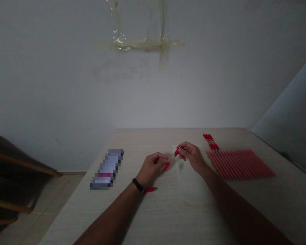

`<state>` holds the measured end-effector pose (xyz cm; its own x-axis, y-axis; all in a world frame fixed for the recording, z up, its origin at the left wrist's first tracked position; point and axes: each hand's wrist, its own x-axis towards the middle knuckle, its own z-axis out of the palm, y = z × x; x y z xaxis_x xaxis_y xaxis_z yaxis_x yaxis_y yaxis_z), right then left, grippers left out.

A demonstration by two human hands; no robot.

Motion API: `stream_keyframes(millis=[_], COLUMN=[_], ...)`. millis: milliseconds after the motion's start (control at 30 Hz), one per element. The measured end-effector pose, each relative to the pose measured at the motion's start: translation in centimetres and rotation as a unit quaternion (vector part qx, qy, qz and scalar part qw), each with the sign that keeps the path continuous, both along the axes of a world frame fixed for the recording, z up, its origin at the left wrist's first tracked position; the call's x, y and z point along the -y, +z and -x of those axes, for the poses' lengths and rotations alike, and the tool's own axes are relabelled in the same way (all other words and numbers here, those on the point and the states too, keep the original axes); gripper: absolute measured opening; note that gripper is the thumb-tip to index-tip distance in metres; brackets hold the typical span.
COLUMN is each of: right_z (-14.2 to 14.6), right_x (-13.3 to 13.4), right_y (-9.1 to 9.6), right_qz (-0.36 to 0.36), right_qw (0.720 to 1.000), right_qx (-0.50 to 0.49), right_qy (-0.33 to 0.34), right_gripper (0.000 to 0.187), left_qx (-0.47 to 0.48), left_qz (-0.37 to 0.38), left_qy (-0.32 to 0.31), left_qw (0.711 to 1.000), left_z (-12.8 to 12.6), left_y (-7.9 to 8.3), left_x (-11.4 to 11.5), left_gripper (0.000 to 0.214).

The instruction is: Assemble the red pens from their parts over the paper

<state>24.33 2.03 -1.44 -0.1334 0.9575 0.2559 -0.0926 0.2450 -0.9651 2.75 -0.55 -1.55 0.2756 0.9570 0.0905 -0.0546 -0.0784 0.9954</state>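
Note:
A slim red pen (169, 164) with a pale or clear middle slants between my two hands above the table. My right hand (191, 154) pinches its upper red end between thumb and fingertips. My left hand (154, 166) is closed, thumb and forefinger together at the pen's middle; its exact grip is partly hidden. Just beyond the dark band on my left wrist lies a small red piece with a grey tip (151, 190), partly covered by that wrist. Several similar red-and-clear pens (212, 143) lie side by side toward the back right.
A wide row of red sticks, like pencils (241, 164), covers the right of the table (158, 221). A blurred phone-like device (107, 169) lies at the left. A clear plastic sheet seems to lie under my right hand. Behind stands a wall with tape (140, 45).

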Motion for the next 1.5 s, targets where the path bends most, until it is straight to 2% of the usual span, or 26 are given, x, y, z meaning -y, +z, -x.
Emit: stream_keyframes(millis=[133,267,400,500,633,800,1033,1167,1267,1333,1400,1500], right_z=[0.7,1.3,1.7,1.9,1.9,1.5,0.5,-1.8,-5.0,-7.8,-11.0,-15.7], right_x=[0.5,1.0,1.4,1.8,1.9,1.7,1.4,0.0,-1.6,-2.7,-3.5,-3.8], right_y=[-0.3,-0.9,-1.4,-1.2,-0.5,0.0,0.3,0.4,0.5,0.5,0.5,0.3], right_qz=[0.01,0.022,0.019,-0.012,-0.087,-0.181,-0.235,-0.206,-0.158,-0.127,-0.072,0.023], right_qw=[1.0,0.999,0.998,0.991,0.971,0.934,0.891,0.879,0.867,0.848,0.823,0.785], right_qx=[-0.001,-0.002,0.017,0.102,0.217,0.308,0.387,0.419,0.446,0.467,0.485,0.506], right_qy=[0.024,0.039,0.058,0.08,0.054,0.015,-0.025,-0.097,-0.156,-0.216,-0.287,-0.357], right_gripper=[0.028,0.031,0.032,0.025,0.013,0.008,0.005,0.006,0.01,0.012,0.014,0.02], left_qx=[-0.058,-0.054,-0.035,-0.026,-0.037,-0.056,-0.023,-0.041,-0.086,-0.122,-0.147,-0.17], left_qz=[-0.042,-0.032,-0.043,-0.033,-0.047,-0.057,-0.04,-0.038,-0.06,-0.088,-0.11,-0.123], left_qy=[-0.071,-0.083,-0.009,0.048,0.071,0.082,0.063,0.055,0.06,0.054,0.049,0.051], left_qw=[0.995,0.995,0.998,0.998,0.996,0.993,0.997,0.997,0.993,0.987,0.982,0.977], left_z=[-0.8,-0.9,-0.6,-0.4,-0.2,-0.2,-0.4,-0.1,0.1,0.2,0.3,0.3], left_y=[0.1,-0.2,-0.9,-1.3,-1.8,-1.9,-1.4,-1.6,-1.7,-1.6,-1.4,-1.0], left_x=[0.9,1.3,0.8,0.2,-0.4,-0.6,-0.4,-0.4,-0.4,-0.3,-0.2,0.0], left_gripper=[0.029,0.027,0.029,0.03,0.029,0.029,0.04,0.039,0.037,0.033,0.031,0.029])
